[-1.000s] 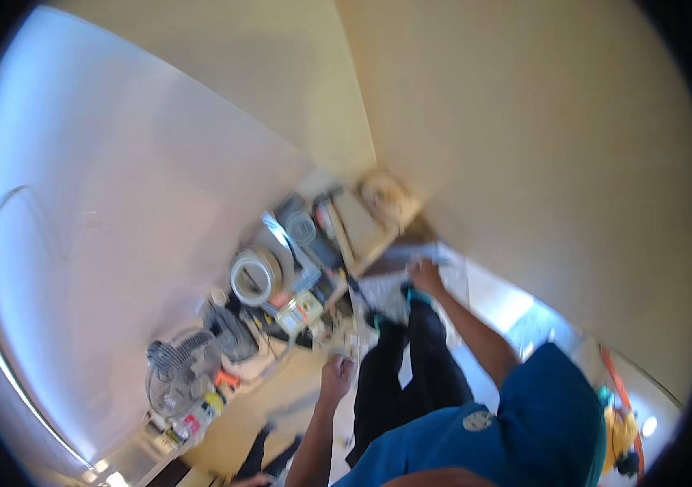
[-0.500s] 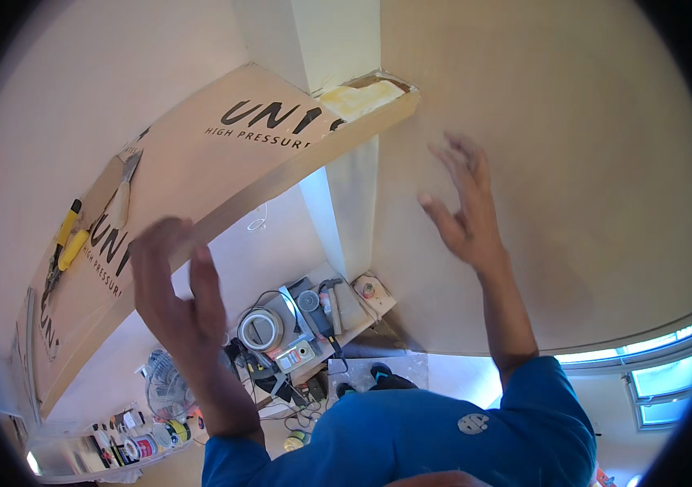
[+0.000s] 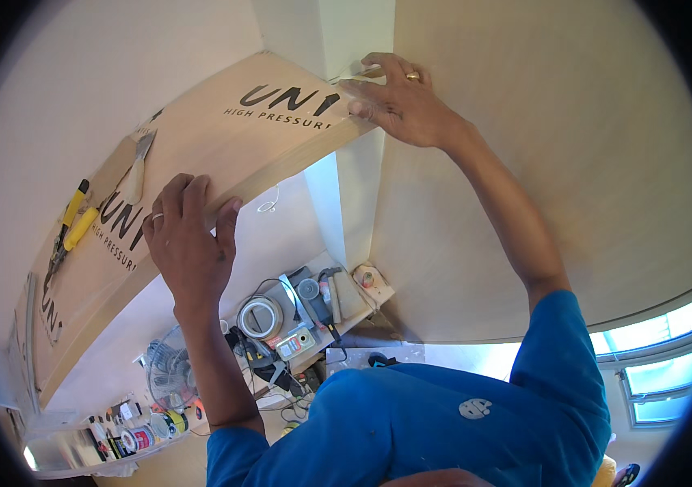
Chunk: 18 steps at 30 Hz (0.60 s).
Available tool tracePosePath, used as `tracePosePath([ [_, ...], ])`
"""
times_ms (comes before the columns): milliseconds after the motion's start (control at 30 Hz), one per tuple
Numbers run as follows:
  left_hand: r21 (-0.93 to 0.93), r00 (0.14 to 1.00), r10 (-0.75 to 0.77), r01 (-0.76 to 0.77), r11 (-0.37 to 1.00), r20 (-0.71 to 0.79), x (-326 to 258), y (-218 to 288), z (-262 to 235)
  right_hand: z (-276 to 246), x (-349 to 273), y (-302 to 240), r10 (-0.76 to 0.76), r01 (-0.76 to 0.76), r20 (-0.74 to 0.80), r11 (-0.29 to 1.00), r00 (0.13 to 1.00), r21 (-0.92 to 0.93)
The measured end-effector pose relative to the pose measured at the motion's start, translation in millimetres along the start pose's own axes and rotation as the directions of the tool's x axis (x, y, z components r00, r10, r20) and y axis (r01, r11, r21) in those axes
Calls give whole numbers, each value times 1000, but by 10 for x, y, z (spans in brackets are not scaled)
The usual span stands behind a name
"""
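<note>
Above a cluttered table (image 3: 360, 315), a long shelf (image 3: 200, 138).
The left hand (image 3: 188, 264) spreads its grip at the shelf's front edge; the right hand (image 3: 411, 109), fingers also spread, lies over the far end.

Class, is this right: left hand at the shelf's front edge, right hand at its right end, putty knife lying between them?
No: the putty knife lies not between them but left of both, as the head view shows. The left hand is at the shelf's front edge, the right hand at its right end.
</note>
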<state>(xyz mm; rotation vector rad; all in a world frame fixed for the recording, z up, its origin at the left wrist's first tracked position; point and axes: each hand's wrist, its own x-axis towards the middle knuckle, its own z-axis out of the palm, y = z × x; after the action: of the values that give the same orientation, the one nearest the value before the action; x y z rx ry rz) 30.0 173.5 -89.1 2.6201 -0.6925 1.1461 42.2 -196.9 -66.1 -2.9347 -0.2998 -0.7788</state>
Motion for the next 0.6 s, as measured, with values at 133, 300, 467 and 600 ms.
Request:
tracePosePath([
  [133, 3, 1000, -19, 19, 1000, 12, -11, -2, -8, -59, 87, -90, 61, -59, 103, 998, 993, -18],
  [300, 5, 1000, -9, 9, 1000, -4, 3, 4, 2, -112, 123, -86, 95, -94, 166, 995, 982, -12],
  [467, 1, 1000, 0, 0, 1000, -18, -11, -1, 0, -136, 241, -69, 93, -95, 204, 996, 975, -1],
  [600, -3, 1000, 0, 0, 1000, -24, -8, 0, 24, -55, 283, 33, 96, -98, 189, 995, 977, 1],
])
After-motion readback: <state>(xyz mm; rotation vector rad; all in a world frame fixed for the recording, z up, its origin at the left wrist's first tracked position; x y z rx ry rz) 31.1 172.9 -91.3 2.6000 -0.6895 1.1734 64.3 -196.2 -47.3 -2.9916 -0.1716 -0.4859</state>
